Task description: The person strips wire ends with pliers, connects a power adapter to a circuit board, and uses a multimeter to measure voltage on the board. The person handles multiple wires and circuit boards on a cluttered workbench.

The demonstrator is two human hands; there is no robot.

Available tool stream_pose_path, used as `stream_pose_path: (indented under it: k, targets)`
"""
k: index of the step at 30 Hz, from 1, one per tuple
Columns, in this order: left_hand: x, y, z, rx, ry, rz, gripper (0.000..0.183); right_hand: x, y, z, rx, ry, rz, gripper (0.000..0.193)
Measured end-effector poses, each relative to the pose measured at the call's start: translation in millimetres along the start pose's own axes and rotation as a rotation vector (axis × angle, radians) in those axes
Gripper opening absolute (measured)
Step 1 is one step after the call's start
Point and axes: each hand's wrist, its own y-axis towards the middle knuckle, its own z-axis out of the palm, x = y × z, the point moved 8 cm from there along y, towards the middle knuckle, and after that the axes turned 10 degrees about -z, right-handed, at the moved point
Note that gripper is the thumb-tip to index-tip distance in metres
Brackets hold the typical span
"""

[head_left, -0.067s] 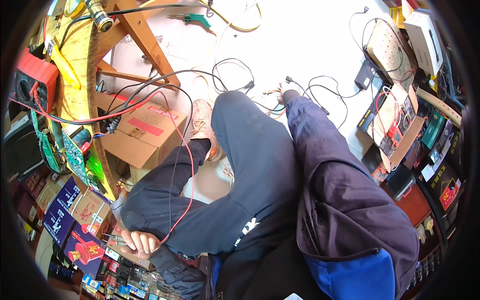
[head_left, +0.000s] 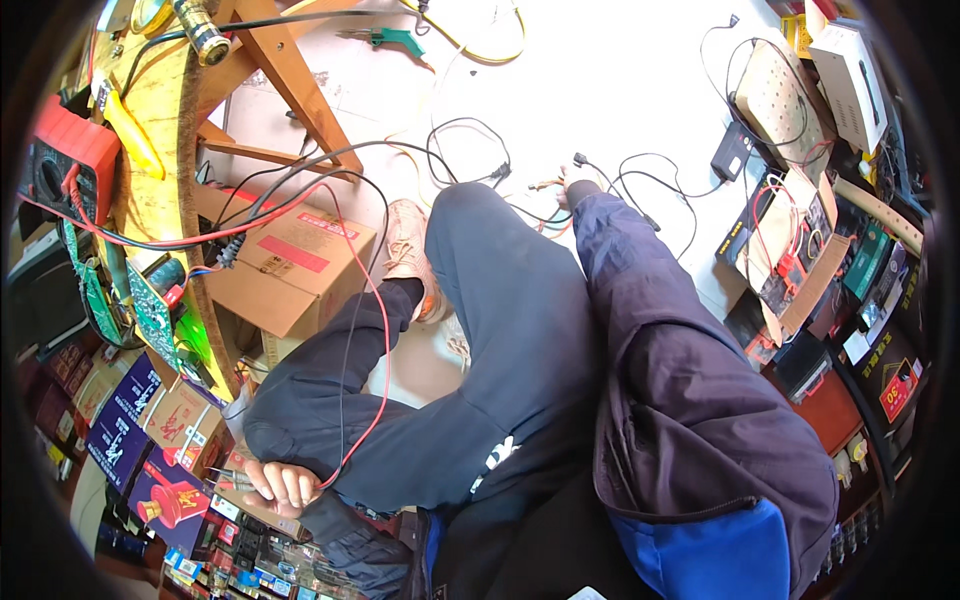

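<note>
My left hand [head_left: 283,486] is closed round the test probes [head_left: 232,479] of a meter, beside my bent left leg. Their metal tips point left. A red test lead [head_left: 386,345] and a thin black one loop up from the hand across my leg toward the red-cased multimeter [head_left: 78,160] on the wooden bench. My right arm stretches far forward past my right knee. At its end, my right hand [head_left: 580,186] is small and washed out by glare, its fingers closed on thin coloured wires [head_left: 546,184] just above the floor. Exactly how they are pinched is hard to make out.
At left, the wooden bench [head_left: 150,215] carries a green circuit board [head_left: 153,312] and yellow-handled pliers [head_left: 131,135]. A cardboard box [head_left: 290,265] stands below it. Black cables and a power adapter [head_left: 731,151] lie on the floor. An open carton [head_left: 790,250] sits at right.
</note>
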Motion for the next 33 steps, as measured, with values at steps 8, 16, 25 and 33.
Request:
stream_pose_path:
  k: [8,16,25,33]
  targets:
    - [-2.6,-0.1,-3.2,-0.046,-0.027,0.001,0.032,21.9,-7.2,-16.5,0.041,-0.138,-0.186,0.032]
    - [-3.2,5.0,1.4,-0.022,0.007,-0.002,0.032,19.9,4.4,-14.5,0.116,-0.1,-0.353,0.036]
    - [-1.6,3.9,1.6,-0.002,-0.007,-0.01,0.032,11.2,43.1,-17.0,0.103,-0.246,-0.612,0.036]
    - [-0.2,2.3,1.1,0.044,-0.022,-0.022,0.032,1.2,5.3,-30.3,0.022,-0.216,-0.596,0.04]
